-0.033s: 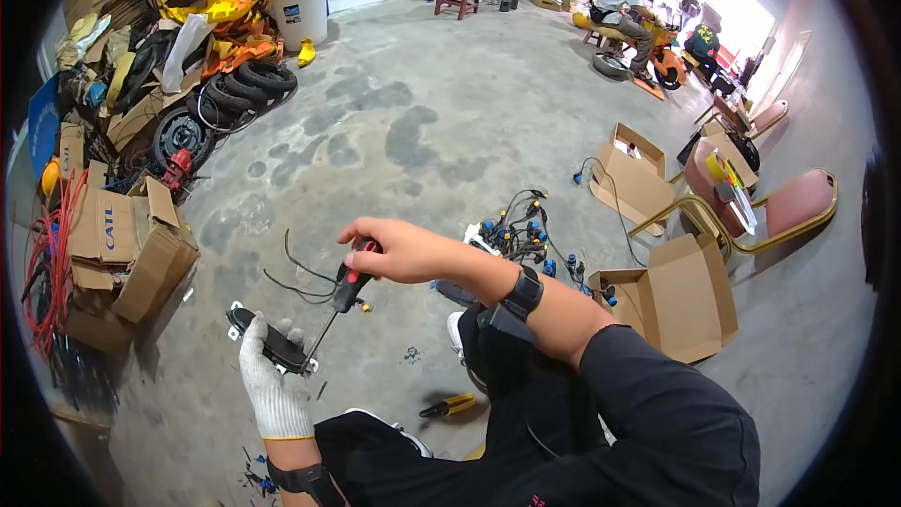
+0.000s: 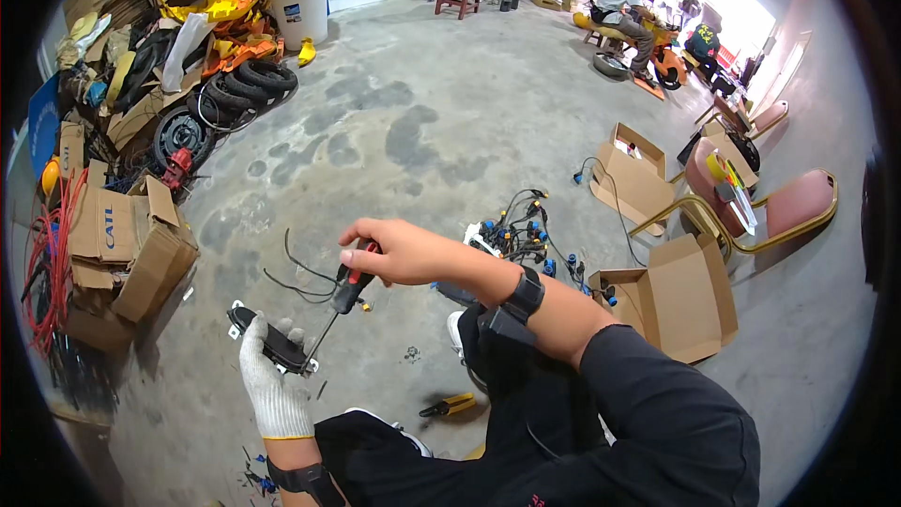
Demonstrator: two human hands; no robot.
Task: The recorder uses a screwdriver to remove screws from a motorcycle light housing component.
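Observation:
My left hand (image 2: 266, 377), in a white knit glove, grips a long black part (image 2: 280, 347) with rounded ends and small pale metal tabs. In my bare right hand (image 2: 404, 252) is a screwdriver (image 2: 347, 297) with a black and red handle. Its shaft slants down to the left, and the tip meets the near right end of the black part, by a metal tab. Whether a screw sits under the tip is too small to tell. Dark cable (image 2: 298, 289) lies on the floor just beyond the hands.
Yellow-handled pliers (image 2: 450, 405) lie on the floor near my feet. Tangled cables with blue connectors (image 2: 526, 237) spread beyond my right forearm. Open cardboard boxes (image 2: 690, 296) and pink chairs (image 2: 798, 202) stand at right. Tyres (image 2: 235, 94) and cartons (image 2: 131, 244) crowd the left. A person (image 2: 624, 0) sits far off.
My right thumb and fingers have shifted slightly on the screwdriver handle. My left hand and the black part stay in place.

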